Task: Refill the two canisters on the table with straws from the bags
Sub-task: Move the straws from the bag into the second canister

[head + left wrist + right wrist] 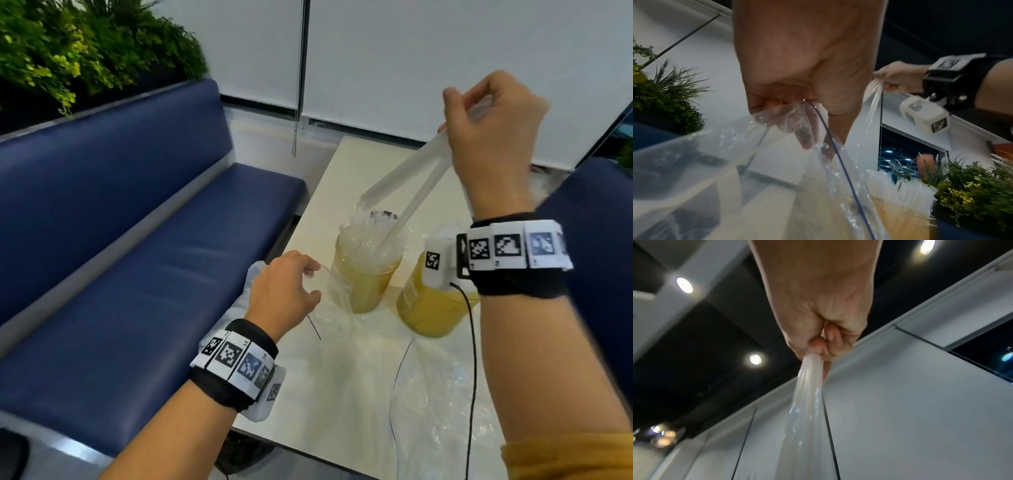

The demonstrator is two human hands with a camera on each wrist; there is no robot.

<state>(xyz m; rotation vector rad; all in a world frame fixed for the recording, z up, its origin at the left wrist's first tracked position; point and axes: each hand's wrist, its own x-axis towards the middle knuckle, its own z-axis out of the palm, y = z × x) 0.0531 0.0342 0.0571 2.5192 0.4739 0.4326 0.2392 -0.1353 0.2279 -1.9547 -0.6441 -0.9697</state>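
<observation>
Two amber canisters (368,270), translucent tubular straws (407,192)

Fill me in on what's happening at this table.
A person is refilling straw canisters. The right hand holds a few clear straws above the left canister, their lower ends at its already crowded top. The left hand grips the mouth of a clear plastic bag beside that canister. The right canister stands close by, partly hidden by the wrist camera.

My left hand (807,68) pinched the mouth of a clear plastic bag (719,186); at two o'clock my right hand (898,76) held straws (874,97) above the straw-filled amber canister (902,216) at five o'clock.
</observation>
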